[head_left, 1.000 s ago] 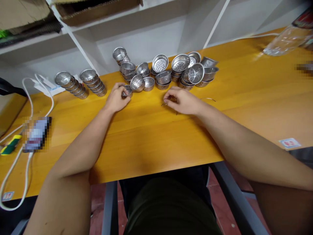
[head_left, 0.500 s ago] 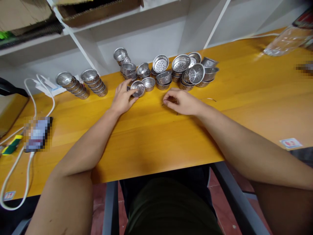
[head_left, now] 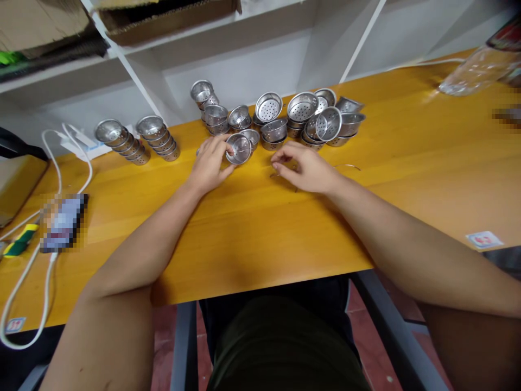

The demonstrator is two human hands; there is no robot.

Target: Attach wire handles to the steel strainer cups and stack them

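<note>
My left hand (head_left: pixel 208 164) grips a small perforated metal strainer cup (head_left: pixel 243 151) at its left rim, tilted so its inside faces me. Just behind it another strainer cup (head_left: pixel 254 137) stands partly covered. To the right, my right hand (head_left: pixel 305 167) rests low over the table, thumb and curled fingers drawn together; whatever is between the fingertips is too small to make out. Thin wire (head_left: pixel 348 165) lies on the table beside and under this hand. Behind both hands, several strainer cups (head_left: pixel 302 107) are piled, some tilted inside others.
Two leaning cup stacks (head_left: pixel 121 142) stand at left, near a white power strip (head_left: pixel 83 145). A phone (head_left: pixel 65 222) with a white cable lies on the table (head_left: pixel 244 239) at far left. A clear bottle (head_left: pixel 474 73) lies at back right; shelving (head_left: pixel 244 65) borders the rear.
My left hand has shifted slightly right with the strainer cup, which now tips more toward the right hand and covers part of the cup behind. My right hand has barely moved.
</note>
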